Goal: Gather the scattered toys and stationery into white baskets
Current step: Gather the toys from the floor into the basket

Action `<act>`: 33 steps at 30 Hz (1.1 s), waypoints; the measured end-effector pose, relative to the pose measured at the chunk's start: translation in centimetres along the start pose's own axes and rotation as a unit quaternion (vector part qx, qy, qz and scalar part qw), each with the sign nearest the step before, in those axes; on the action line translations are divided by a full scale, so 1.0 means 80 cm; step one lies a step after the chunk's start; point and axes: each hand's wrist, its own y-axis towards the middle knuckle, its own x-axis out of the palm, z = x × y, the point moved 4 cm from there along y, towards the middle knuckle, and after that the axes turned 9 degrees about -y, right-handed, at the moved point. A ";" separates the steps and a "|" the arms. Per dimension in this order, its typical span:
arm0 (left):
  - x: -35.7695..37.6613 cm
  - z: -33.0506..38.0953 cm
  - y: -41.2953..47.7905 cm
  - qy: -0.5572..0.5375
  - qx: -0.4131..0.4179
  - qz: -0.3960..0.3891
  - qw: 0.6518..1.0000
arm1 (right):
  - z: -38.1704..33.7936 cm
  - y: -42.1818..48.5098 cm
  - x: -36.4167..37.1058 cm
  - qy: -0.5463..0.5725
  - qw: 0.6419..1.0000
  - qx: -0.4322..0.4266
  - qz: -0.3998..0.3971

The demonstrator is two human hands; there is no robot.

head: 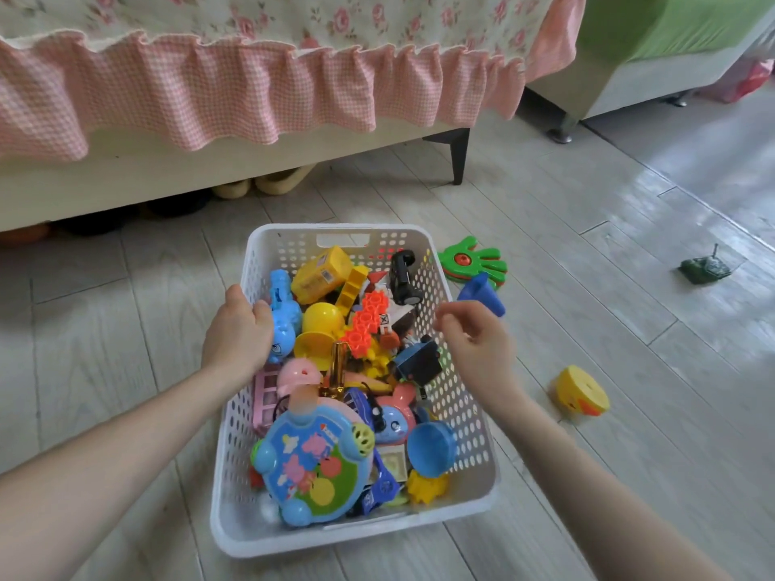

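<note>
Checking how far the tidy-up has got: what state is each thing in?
white basket: on the floor, heaped with toys.
left hand: grips the basket's left rim.
right hand: above the right rim, fingers loosely curled, nothing seen in them.
green hand clapper: on the floor, outside the basket.
blue toy: outside, by the basket's right wall.
yellow duck toy: on the floor, not gathered.
green tank: on the floor, far from the basket.

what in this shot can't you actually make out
Head view:
- Lower toys in the white basket: buried under the top layer.
- Dark shapes under the bed: in shadow, cut off by the frame.
- Blue toy beside the basket: partly behind the right hand.
- Right hand's fingertips: motion-blurred, so any small item pinched is unclear.
- Green tank: too small for detail.
</note>
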 end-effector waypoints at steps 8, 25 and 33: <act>0.004 -0.002 0.001 0.017 0.004 0.003 1.000 | 0.191 0.029 -0.079 -0.266 0.939 0.218 0.004; 0.002 0.003 -0.004 0.013 0.006 0.002 1.000 | 0.255 0.011 -0.086 -0.370 0.905 0.206 -0.031; 0.002 0.005 -0.007 -0.007 0.006 0.001 1.000 | 0.101 0.033 -0.062 -0.089 0.988 0.078 0.102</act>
